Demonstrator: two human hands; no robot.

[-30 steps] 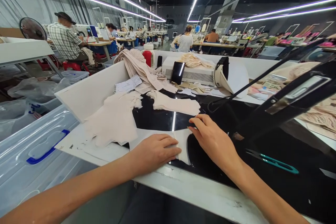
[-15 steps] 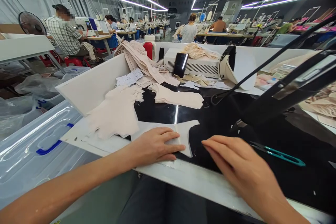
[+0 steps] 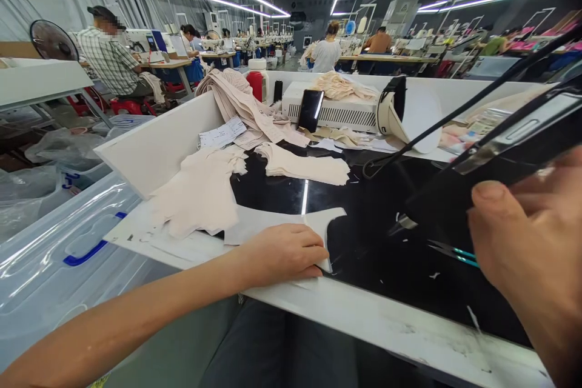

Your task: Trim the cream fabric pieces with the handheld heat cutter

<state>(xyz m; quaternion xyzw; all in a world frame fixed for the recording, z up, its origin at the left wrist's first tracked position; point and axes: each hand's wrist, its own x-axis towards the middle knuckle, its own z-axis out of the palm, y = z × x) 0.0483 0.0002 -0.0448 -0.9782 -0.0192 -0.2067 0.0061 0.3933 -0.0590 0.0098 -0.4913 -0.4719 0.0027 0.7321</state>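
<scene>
We see the left hand lying flat, fingers spread, pressing a pale fabric piece against the black surface at its near edge. The right hand is raised at the right, its fingers curled around a black lever that slopes down toward the surface. Teal scissors lie just beyond that hand. More beige pieces are stacked left of the pressed one.

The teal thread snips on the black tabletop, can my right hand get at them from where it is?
Probably yes: the right hand is raised just beside the thread snips, partly covering them, with only bare black tabletop under them.
</scene>
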